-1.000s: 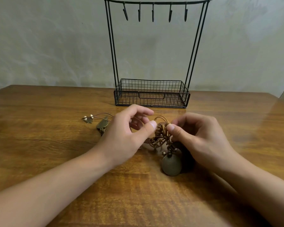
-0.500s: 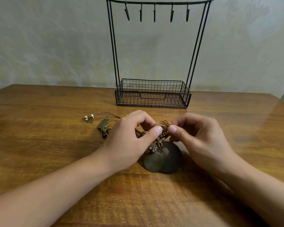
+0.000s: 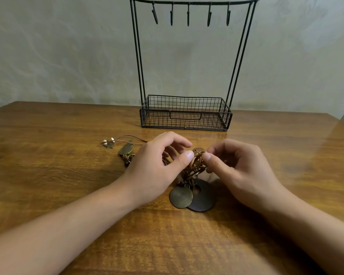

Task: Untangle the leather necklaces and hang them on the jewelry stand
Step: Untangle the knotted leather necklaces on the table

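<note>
A knot of brown leather cords (image 3: 195, 165) sits between my two hands, just above the wooden table (image 3: 48, 175). My left hand (image 3: 157, 167) pinches the knot from the left with thumb and fingers. My right hand (image 3: 240, 171) pinches it from the right. Below the knot hang a bronze spiral disc pendant (image 3: 181, 197) and a dark wooden ring pendant (image 3: 204, 197), both resting on the table. A leaf pendant (image 3: 126, 149) and a star charm with white beads (image 3: 108, 143) lie to the left, joined by thin cords. The black wire jewelry stand (image 3: 185, 114) stands behind, its hooks (image 3: 188, 14) bare.
The stand has a wire basket base with nothing in it and two tall side posts (image 3: 137, 56) under the hook bar. A pale wall rises right behind the table's far edge.
Both hands have shifted slightly and lifted the knot a little. The two round pendants have swung under the knot and now lie overlapped on the table.
</note>
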